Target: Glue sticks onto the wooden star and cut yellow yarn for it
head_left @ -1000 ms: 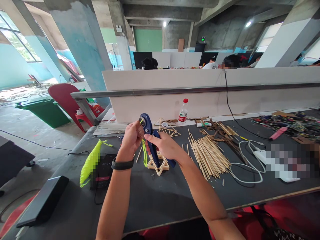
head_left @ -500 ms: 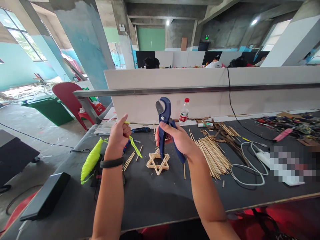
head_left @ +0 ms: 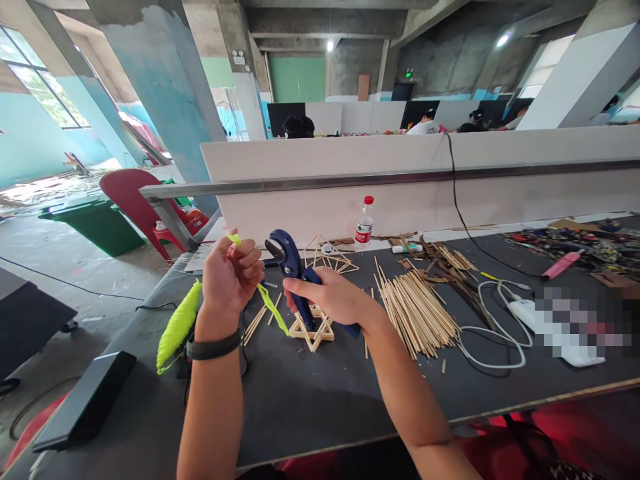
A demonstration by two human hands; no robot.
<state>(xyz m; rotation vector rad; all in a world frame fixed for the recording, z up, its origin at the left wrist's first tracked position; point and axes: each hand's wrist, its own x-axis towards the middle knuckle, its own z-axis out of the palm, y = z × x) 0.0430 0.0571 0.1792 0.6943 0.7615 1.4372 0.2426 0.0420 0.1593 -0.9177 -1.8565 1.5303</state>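
A length of neon-yellow cord (head_left: 270, 305) is pinched in the left hand (head_left: 231, 275), the fingers curled shut around it; one short end pokes out above the thumb, and the longer end trails down to the right, toward the worktop (head_left: 310, 400). A black band is worn on that wrist. A blue-handled cutter (head_left: 295, 277) is gripped in the right hand (head_left: 330, 299), fingers wrapped closed around its handles, and its curved head is tilted up and to the left, just beside the left hand's knuckles. Whether the blade touches the cord cannot be told.

Directly beneath the two hands, a star-shaped frame of wooden sticks (head_left: 313, 328) is seen lying flat on the dark worktop, partly covered by the cutter's handles. A few loose sticks lie just left of it. To the right, a large fan of wooden sticks (head_left: 415, 310) is spread out, and beyond that a white cable (head_left: 493, 333) is looped. A spool of neon-yellow cord (head_left: 177, 327) is lying near the left edge, next to a black device. Farther back, a second stick frame (head_left: 333, 257) and a plastic bottle with a red cap (head_left: 365, 227) are set against the white partition. Other people are glimpsed well behind it.
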